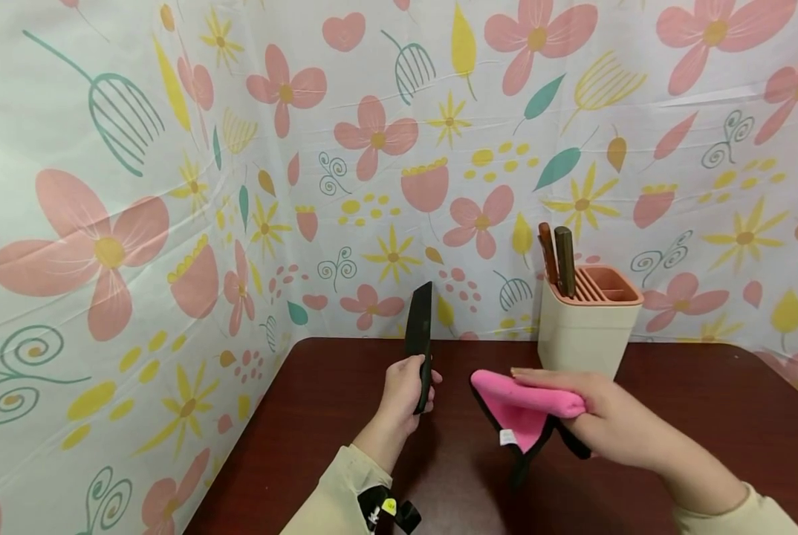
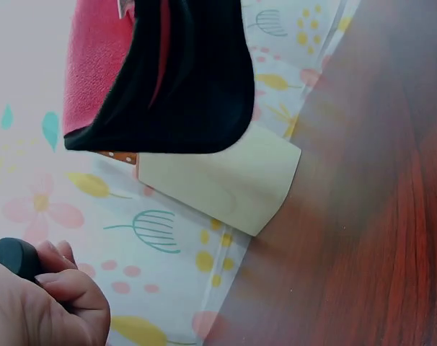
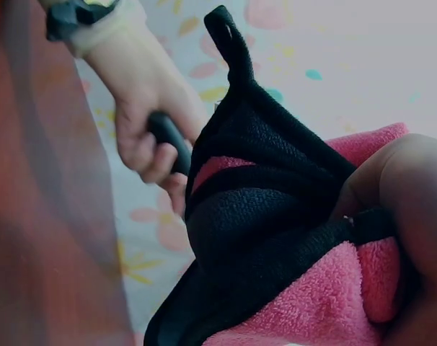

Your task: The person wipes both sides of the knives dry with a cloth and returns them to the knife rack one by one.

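In the head view my left hand (image 1: 404, 390) grips the black handle of a kitchen knife (image 1: 420, 319), its dark blade pointing up and away. My right hand (image 1: 616, 420) holds a folded pink cloth with black edging (image 1: 522, 394) above the table, a white tag hanging from it. Cloth and knife are apart. The right wrist view shows the cloth's black hanging loop (image 3: 229, 43) and its pink pile bunched under my fingers. Beyond it, my left fingers curl round the knife handle (image 3: 168, 137). The left wrist view shows only the handle's butt (image 2: 16, 258); the blade is hidden there.
A cream knife block (image 1: 586, 334) with an orange slotted top stands at the back right of the dark red-brown table (image 1: 345, 371). A brown-handled and a dark-handled tool (image 1: 564, 260) stick up from its slots. A flower-printed curtain (image 1: 372, 215) hangs behind and at the left.
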Demonstrator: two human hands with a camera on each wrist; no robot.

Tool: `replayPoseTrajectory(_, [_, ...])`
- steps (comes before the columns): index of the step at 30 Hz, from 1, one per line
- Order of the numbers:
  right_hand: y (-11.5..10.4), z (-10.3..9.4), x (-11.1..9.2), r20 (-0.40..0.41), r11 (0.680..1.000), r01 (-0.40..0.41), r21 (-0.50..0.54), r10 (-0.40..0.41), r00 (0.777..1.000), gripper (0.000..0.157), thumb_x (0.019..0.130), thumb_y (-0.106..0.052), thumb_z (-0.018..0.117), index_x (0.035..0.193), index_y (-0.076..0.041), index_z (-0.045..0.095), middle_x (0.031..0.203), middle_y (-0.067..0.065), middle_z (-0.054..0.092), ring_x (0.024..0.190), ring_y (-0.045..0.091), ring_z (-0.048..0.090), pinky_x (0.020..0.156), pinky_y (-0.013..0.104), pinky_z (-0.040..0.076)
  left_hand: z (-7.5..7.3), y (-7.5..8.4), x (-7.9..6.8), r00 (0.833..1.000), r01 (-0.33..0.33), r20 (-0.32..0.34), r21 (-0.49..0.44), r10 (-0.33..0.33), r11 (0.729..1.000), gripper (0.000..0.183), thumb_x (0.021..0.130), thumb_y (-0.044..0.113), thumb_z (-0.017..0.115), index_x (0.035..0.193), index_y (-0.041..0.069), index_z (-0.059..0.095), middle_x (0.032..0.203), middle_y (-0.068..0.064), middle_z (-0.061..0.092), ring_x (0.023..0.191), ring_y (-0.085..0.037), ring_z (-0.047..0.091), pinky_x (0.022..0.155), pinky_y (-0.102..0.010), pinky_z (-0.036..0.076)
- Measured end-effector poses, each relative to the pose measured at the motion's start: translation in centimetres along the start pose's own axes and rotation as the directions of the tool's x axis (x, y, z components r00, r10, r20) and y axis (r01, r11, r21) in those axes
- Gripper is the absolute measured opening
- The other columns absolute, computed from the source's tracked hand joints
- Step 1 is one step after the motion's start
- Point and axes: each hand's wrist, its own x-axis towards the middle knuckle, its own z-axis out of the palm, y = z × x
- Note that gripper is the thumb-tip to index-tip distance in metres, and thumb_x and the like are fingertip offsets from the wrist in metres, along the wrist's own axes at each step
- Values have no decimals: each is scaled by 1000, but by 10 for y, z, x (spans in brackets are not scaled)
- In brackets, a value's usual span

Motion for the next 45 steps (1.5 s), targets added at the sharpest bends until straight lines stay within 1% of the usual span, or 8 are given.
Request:
replayPoseTrajectory(6, [6, -34, 14, -32, 994, -100, -35, 99, 995, 54, 90, 8, 60, 134, -22, 69, 100, -9, 76, 72, -4, 55, 66, 15, 44, 1, 2, -5, 995, -47, 91, -34, 50, 998, 47, 106, 31, 55, 145, 5, 51, 83, 0, 73, 50, -8, 53, 45, -21, 42])
replayPoseTrajectory(15, [11, -78, 82, -106, 974, -211, -76, 203, 973, 49, 85, 5, 60, 129, -13, 73, 116, 13, 76, 73, 8, 48, 61, 23, 35, 6, 5, -7, 984, -75, 155, -54, 83, 996, 42, 103, 24, 62, 140, 6, 55, 88, -2, 75, 54, -13, 58, 50, -23, 49])
replayPoseTrajectory(20, [12, -82, 132, -135, 935, -325, -146, 306, 942, 11, 81, -1, 52, 76, -7, 60, 65, 4, 48, 65, 15, 39, 57, 27, 30, 7, 4, -8, 979, -120, 164, -29, 123, 992, 43, 101, 17, 63, 140, 2, 52, 99, -6, 75, 76, -15, 60, 58, -24, 55])
replayPoseTrajectory(24, [17, -73, 168, -124, 897, -401, -185, 384, 915, 19, 78, -6, 47, 68, -14, 34, 63, -1, 29, 57, 19, 39, 54, 30, 31, 9, 4, -10, 972, -144, 189, -6, 143, 990, 39, 99, 16, 64, 132, 2, 48, 109, -9, 72, 93, -17, 61, 61, -27, 55])
replayPoseTrajectory(34, [37, -8, 217, -4, 866, -376, -329, 397, 918, 11, 82, -3, 47, 90, -9, 51, 72, 7, 44, 53, 21, 48, 51, 29, 38, 14, 4, -16, 946, -168, 285, 35, 152, 985, 41, 97, 15, 61, 134, 8, 44, 101, -2, 63, 64, -14, 53, 62, -28, 51])
replayPoseTrajectory(37, [40, 13, 219, 67, 864, -355, -358, 403, 913, 39, 85, -5, 50, 121, -8, 64, 79, 12, 56, 56, 22, 51, 49, 29, 40, 14, 5, -16, 935, -174, 317, 31, 156, 984, 45, 95, 11, 59, 136, 10, 42, 99, -1, 62, 61, -13, 51, 60, -27, 50])
replayPoseTrajectory(40, [43, 29, 218, 132, 865, -318, -389, 393, 910, 61, 86, -6, 51, 147, -7, 55, 109, 18, 70, 72, 25, 57, 57, 32, 44, 14, 6, -17, 922, -177, 353, 14, 161, 984, 49, 93, 7, 58, 138, 12, 40, 96, -1, 60, 60, -13, 51, 57, -26, 49])
replayPoseTrajectory(45, [46, 46, 215, 211, 872, -286, -397, 390, 896, 66, 88, -5, 50, 154, -5, 46, 152, 19, 54, 117, 31, 63, 84, 40, 52, 14, 9, -18, 912, -174, 373, -27, 172, 984, 51, 91, 4, 57, 138, 14, 38, 93, -1, 59, 55, -13, 49, 53, -25, 46])
